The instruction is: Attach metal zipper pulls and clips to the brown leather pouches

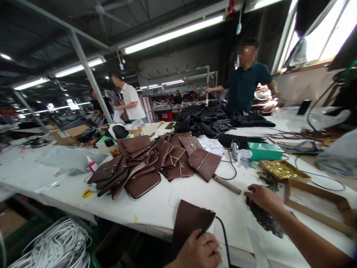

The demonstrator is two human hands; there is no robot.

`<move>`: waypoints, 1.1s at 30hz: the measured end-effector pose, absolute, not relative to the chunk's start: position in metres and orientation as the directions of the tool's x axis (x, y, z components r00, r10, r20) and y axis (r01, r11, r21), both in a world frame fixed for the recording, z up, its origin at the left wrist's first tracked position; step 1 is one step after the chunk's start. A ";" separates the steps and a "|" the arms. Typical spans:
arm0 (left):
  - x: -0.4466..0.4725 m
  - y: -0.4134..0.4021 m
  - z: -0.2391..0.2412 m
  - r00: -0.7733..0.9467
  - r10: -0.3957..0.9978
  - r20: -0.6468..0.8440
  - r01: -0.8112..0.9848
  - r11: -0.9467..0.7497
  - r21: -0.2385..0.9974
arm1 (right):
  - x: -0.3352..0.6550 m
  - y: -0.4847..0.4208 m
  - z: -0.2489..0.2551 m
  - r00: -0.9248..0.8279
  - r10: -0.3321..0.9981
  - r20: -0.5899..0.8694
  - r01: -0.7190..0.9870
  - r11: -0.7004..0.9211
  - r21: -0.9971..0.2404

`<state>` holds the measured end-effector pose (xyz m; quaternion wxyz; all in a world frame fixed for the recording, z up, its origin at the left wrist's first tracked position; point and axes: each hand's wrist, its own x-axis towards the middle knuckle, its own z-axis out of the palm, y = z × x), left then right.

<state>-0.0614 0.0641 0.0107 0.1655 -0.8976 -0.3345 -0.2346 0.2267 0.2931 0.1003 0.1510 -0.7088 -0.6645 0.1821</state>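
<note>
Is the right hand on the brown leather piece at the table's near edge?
No, the left hand is on the brown leather piece; the right hand is at a dark bundle.

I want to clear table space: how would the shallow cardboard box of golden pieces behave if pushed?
The shallow cardboard box may feel heavy for its size, since its golden pieces gleam like metal. They could shift or spill if it tips, being heaped in something so low. Its flat, wide shape makes rolling unlikely.

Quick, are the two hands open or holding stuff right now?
Left hand: closed, holding a flat, dark-brown leather piece.
Right hand: fingers bent over a dark, shiny, crinkled bundle; whether it grips cannot be told.
</note>
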 end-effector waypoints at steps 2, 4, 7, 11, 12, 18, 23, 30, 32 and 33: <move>-0.061 0.071 0.007 0.674 0.494 0.549 0.683 -0.701 -0.208 | 0.237 0.300 0.094 0.032 0.999 -0.035 0.843 -0.046 -0.536; -0.061 0.070 0.011 0.691 0.481 0.540 0.676 -0.695 -0.246 | 0.242 0.293 0.093 0.029 1.000 0.005 0.760 -0.019 -0.650; -0.061 0.055 0.029 0.695 0.526 0.491 0.674 -0.714 -0.189 | 0.232 0.245 0.099 0.026 0.999 0.018 0.595 -0.001 -0.804; -0.061 0.031 0.050 0.593 0.686 0.422 0.721 -0.686 0.101 | 0.190 0.155 0.102 -0.305 0.951 -0.041 0.380 0.083 -0.921; -0.061 0.030 0.051 0.582 0.705 0.405 0.716 -0.681 0.155 | 0.179 0.140 0.098 -0.331 0.940 -0.088 0.373 0.044 -0.927; -0.060 0.033 0.044 0.602 0.722 0.342 0.662 -0.690 0.293 | 0.159 0.109 0.066 -0.441 0.873 -0.209 0.325 -0.062 -0.944; -0.061 0.031 0.048 0.601 0.725 0.336 0.670 -0.686 0.283 | 0.167 0.110 0.061 -0.565 0.801 -0.195 0.376 0.040 -0.926; -0.065 0.034 0.049 0.587 0.751 0.303 0.680 -0.660 0.319 | 0.158 0.101 0.058 -0.505 0.853 -0.132 0.519 0.178 -0.836; -0.065 0.036 0.048 0.610 0.730 0.310 0.657 -0.684 0.318 | 0.155 0.097 0.057 -0.475 0.872 -0.119 0.555 0.192 -0.809; -0.066 0.036 0.048 0.620 0.717 0.318 0.644 -0.697 0.316 | 0.154 0.096 0.056 -0.460 0.881 -0.112 0.568 0.195 -0.800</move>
